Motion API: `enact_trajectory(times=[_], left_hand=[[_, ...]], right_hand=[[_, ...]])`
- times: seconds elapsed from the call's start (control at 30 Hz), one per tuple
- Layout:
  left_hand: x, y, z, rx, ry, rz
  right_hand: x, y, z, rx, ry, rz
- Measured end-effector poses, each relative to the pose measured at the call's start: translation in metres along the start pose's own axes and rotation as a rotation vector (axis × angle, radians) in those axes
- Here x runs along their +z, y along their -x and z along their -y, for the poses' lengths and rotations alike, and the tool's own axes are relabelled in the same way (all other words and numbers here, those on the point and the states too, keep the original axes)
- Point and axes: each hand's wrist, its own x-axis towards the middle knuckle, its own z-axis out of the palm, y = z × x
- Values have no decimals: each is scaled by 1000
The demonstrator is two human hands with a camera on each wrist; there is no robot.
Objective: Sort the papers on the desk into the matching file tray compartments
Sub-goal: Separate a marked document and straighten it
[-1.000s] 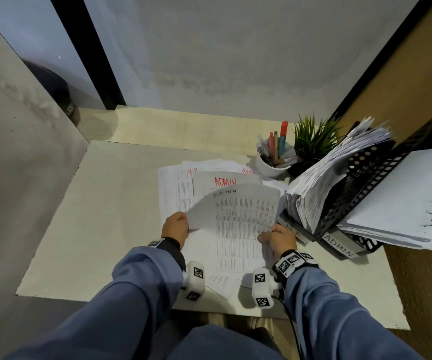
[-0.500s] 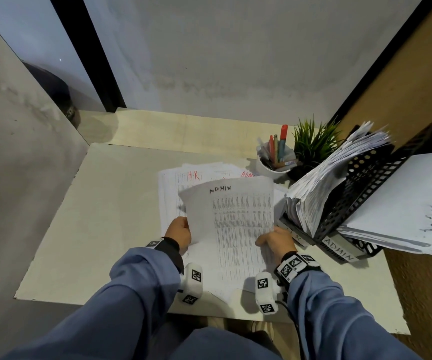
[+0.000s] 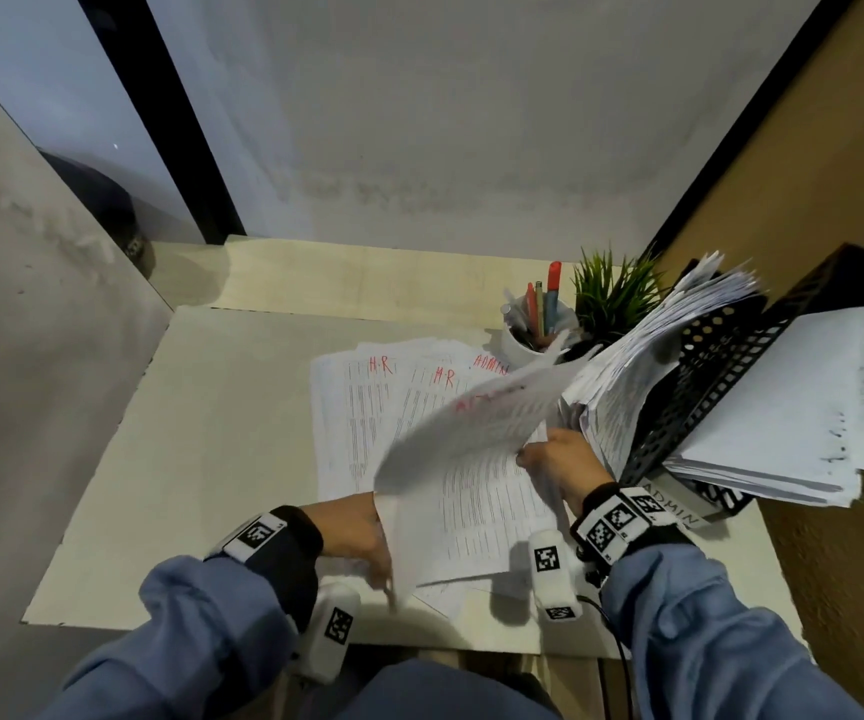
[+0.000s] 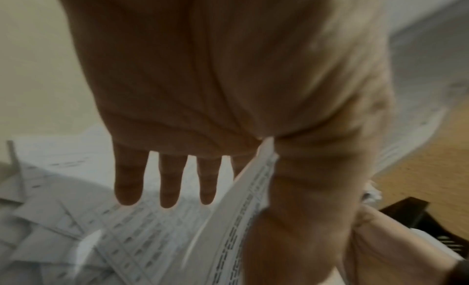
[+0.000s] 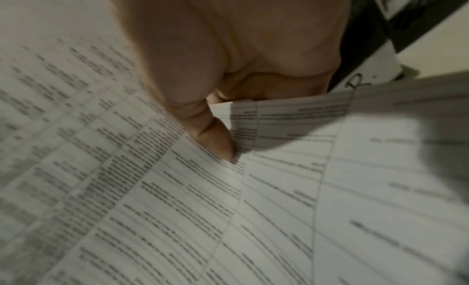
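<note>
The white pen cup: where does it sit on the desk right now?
In the head view the white pen cup stands at the desk's far right, just left of the small green plant and behind the spread papers.

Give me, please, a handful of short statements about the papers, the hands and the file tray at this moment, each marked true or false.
1. The right hand pinches a lifted sheet at its edge. True; the right wrist view shows the thumb on the paper.
2. The sheets flat on the desk include ones headed H.R in red. True.
3. The file tray stands at the left of the desk. False; it stands at the right, beside the plant.
4. The tray's compartments hold no paper. False; thick stacks fill them.
5. The left hand has its fingers straight. True; the left wrist view shows them extended.
6. The pen cup lies tipped over. False; it stands upright.
</note>
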Motion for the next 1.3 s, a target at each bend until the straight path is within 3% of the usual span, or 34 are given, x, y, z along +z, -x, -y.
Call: enact_trajectory(times=[0.1, 0.33, 0.53, 0.73, 0.9, 1.1, 1.17, 1.3], left_hand=[[1, 4, -14, 126, 170, -29], [-26, 11, -51, 427, 778, -362], [-39, 23, -68, 535, 694, -774], [-26, 20, -56, 584, 761, -743], [-24, 16, -36, 482, 683, -736], [-18, 11, -11, 378, 318, -560], [-19, 6, -14, 406, 345, -596], [-31, 1, -38, 383, 536, -901]], right_hand=[[0, 0, 6, -52, 75, 6], [-4, 8, 17, -284, 215, -43], [3, 31, 28, -505, 90, -111], [11, 37, 22, -520, 23, -155], [2, 24, 20, -416, -11, -208], [-5, 21, 27, -367, 7, -183], [-4, 21, 29, -359, 46, -162], [-1, 26, 31, -347, 44, -93]])
